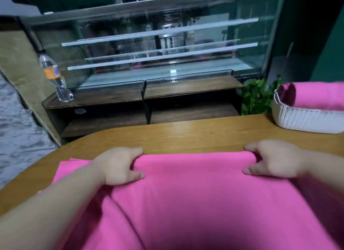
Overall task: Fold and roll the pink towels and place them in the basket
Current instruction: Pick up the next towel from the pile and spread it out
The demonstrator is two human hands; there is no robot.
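Observation:
A large pink towel [186,194] lies spread over the wooden table [186,136] and hangs toward me. Its far edge is folded into a thick rolled rim. My left hand [119,166] grips that rim on the left, fingers curled over it and thumb underneath. My right hand [273,159] grips the same rim on the right in the same way. A white perforated basket [307,119] stands at the table's far right corner. Inside it lies a rolled pink towel [320,96].
A glass display case [158,50] on a dark wooden shelf stands beyond the table. A plastic water bottle [54,76] stands on that shelf at the left. Green leaves [256,97] sit behind the basket. Patterned floor shows at the left.

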